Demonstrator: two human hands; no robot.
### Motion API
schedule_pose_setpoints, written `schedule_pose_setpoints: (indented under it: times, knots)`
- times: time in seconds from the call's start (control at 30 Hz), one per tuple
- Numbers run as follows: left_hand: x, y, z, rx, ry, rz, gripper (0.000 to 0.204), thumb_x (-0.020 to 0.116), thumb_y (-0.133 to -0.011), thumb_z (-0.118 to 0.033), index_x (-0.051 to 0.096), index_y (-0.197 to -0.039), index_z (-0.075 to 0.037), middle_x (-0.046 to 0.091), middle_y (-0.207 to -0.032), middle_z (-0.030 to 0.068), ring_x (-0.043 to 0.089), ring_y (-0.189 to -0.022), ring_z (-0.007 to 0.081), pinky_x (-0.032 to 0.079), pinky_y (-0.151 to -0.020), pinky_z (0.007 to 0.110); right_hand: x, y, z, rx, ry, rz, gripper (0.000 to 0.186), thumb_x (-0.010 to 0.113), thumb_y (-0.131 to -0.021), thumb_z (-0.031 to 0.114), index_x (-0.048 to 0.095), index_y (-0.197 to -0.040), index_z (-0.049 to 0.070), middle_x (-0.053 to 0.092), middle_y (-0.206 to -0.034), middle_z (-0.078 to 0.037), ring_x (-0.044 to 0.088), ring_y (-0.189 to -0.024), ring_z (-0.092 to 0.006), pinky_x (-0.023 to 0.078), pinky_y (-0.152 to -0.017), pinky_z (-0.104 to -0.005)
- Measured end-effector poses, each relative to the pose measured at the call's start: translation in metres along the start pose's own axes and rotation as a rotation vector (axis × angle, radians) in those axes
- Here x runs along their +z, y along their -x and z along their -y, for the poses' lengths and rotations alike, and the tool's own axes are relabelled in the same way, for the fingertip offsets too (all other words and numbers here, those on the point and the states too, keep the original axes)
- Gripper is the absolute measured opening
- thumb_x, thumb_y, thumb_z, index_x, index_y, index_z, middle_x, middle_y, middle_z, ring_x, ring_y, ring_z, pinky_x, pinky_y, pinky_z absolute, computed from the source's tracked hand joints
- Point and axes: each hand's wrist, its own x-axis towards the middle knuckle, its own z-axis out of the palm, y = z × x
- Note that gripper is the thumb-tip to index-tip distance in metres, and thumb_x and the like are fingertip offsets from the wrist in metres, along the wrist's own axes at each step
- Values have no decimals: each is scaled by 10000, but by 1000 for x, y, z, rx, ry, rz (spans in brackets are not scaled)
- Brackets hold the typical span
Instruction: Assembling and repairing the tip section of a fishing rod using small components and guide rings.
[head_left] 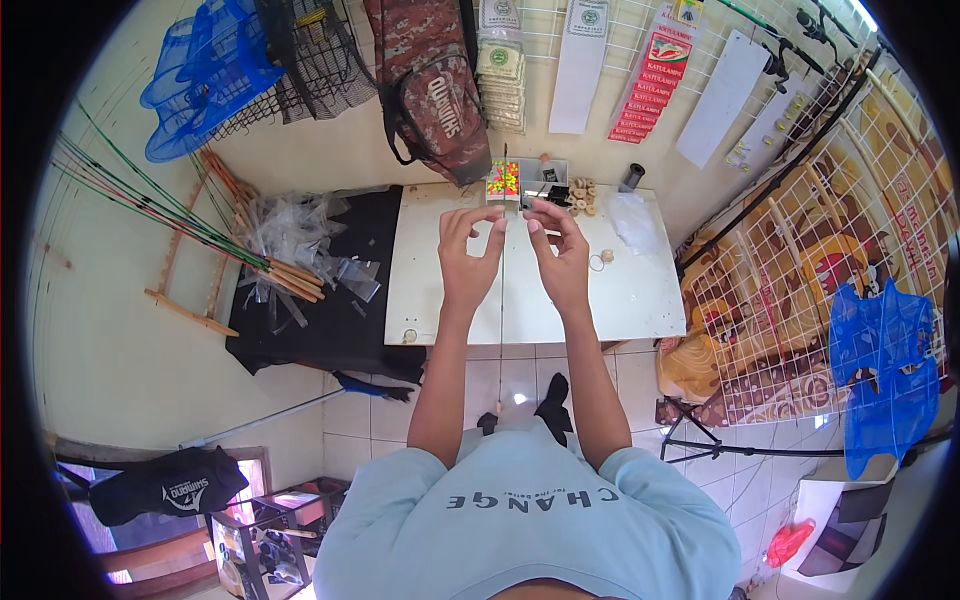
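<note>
Both my hands are raised over the white table, close together. My left hand (467, 255) bends its thumb and index finger toward each other in a pinch. My right hand (562, 258) mirrors it a short way to the right, thumb and index finger also nearly meeting. Whatever the fingertips hold is too fine to make out. A thin dark rod (502, 300) runs between the hands, from the far side of the table down toward my feet, passing close to the left fingertips. Beyond the hands stands a compartment box (558, 170) with small bright yellow and red pieces (503, 180).
Ring-shaped tan pieces (582, 194), a black cylinder (632, 177) and a clear plastic bag (630, 222) sit at the table's far right. Left, black cloth (300, 335) bears plastic sleeves (285, 235) and wooden-handled rods (295, 280). A camouflage bag (430, 95) hangs over the table's far edge.
</note>
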Motion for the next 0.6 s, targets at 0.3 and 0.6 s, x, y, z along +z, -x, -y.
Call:
schedule_pose_setpoints:
  times: [0.3,0.6]
  knots:
    - [9,37,-15,45,61,38,125,662,-810,8,663,-922,-49,645,-862,65,560,-745,178,437,-590,270,-20,28,-9,91,9,-54,219,607,-913,176,633,-1094,56,672,-1003,-54,609,-915,-115,450,-746,-265]
    - [47,68,-10,-101,147,138,104,638,-843,-22,666,-941,-39,644,-860,78,565,-729,163,448,-604,268,-49,43,-27,173,90,-96,188,584,-927,178,660,-1033,44,673,-1012,-61,625,-902,-138,460,-730,-281]
